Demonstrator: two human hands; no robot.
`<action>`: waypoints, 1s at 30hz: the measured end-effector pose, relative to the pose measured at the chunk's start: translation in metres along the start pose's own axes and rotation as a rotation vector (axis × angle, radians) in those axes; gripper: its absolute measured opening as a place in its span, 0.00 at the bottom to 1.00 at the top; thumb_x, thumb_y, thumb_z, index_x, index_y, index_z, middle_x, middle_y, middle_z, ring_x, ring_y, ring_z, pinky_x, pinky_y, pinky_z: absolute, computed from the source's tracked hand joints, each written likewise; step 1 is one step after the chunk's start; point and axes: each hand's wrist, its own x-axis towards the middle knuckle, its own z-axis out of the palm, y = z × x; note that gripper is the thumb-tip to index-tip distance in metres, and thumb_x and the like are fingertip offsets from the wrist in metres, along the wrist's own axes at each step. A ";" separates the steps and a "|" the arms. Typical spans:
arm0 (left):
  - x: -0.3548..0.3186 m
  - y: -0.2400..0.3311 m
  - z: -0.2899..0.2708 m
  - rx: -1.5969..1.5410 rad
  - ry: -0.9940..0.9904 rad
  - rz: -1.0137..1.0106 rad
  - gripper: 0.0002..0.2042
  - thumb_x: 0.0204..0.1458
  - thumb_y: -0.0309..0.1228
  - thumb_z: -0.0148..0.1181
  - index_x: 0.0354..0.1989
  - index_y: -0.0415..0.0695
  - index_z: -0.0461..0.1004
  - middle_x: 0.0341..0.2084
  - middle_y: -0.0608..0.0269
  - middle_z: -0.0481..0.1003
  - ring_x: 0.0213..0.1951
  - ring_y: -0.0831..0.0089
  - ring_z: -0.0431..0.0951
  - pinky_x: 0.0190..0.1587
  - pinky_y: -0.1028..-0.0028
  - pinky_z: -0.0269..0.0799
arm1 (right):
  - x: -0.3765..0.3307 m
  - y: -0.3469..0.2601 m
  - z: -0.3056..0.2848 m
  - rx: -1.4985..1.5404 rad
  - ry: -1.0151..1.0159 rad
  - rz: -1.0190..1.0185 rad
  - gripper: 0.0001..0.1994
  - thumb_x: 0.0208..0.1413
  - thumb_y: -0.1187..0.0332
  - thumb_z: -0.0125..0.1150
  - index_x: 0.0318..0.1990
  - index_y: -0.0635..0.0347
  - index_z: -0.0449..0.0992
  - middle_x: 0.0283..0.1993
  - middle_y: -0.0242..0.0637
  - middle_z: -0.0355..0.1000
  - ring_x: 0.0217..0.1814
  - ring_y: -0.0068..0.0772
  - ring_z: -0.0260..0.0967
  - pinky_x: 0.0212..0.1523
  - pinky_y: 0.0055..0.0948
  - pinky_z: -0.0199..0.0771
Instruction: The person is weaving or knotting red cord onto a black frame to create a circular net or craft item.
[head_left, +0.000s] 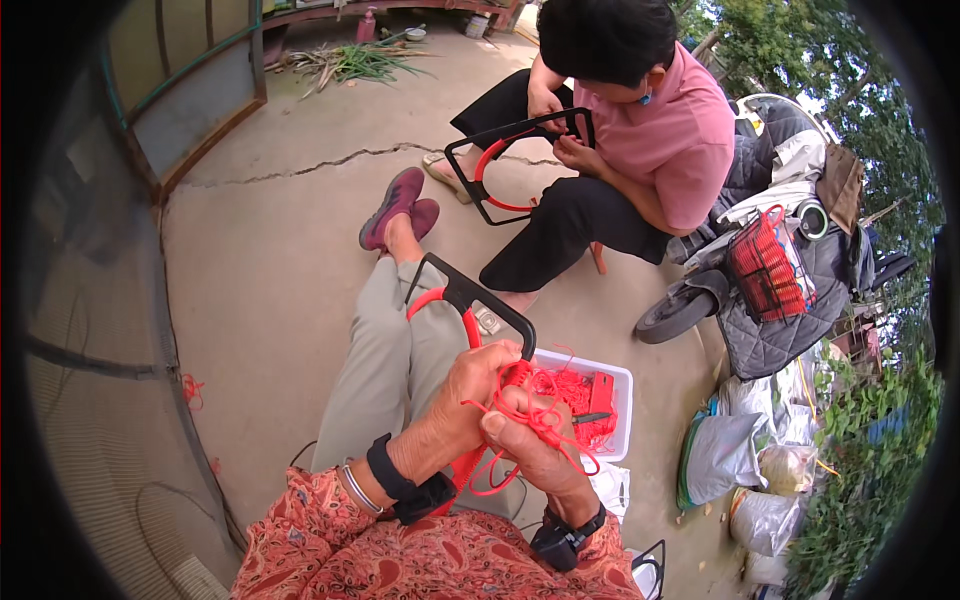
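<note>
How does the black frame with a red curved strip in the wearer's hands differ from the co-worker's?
The wearer's black frame is partly covered by the left hand and right hand; the co-worker's black frame shows most of its outline. Loose red cord bunches at the wearer's frame; no such bunch shows at the co-worker's. Both have a red curved strip.

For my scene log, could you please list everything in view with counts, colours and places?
Near frame: one, black-red, centre
Cord: uncounted, red, centre
Bin: one, white, beside cord
Co-worker: one, pink shirt, ahead
Far frame: one, black-red, ahead
Stalks: many, green, far ground
Bottle: one, pink, top
Tyre: one, black, right
Basket: one, black-red, right
Sacks: several, whitish, lower right
Foliage: uncounted, green, right
Shoes: two, maroon, ahead
Left hand: one, bare, on near frame
Right hand: one, bare, on cord
</note>
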 end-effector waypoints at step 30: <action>0.027 0.054 -0.022 -0.120 0.198 -0.061 0.08 0.56 0.31 0.55 0.28 0.40 0.71 0.26 0.60 0.74 0.30 0.75 0.74 0.35 0.75 0.71 | 0.028 0.071 -0.062 0.677 0.301 0.040 0.12 0.61 0.61 0.53 0.27 0.56 0.65 0.13 0.19 0.47 0.11 0.15 0.44 0.13 0.21 0.42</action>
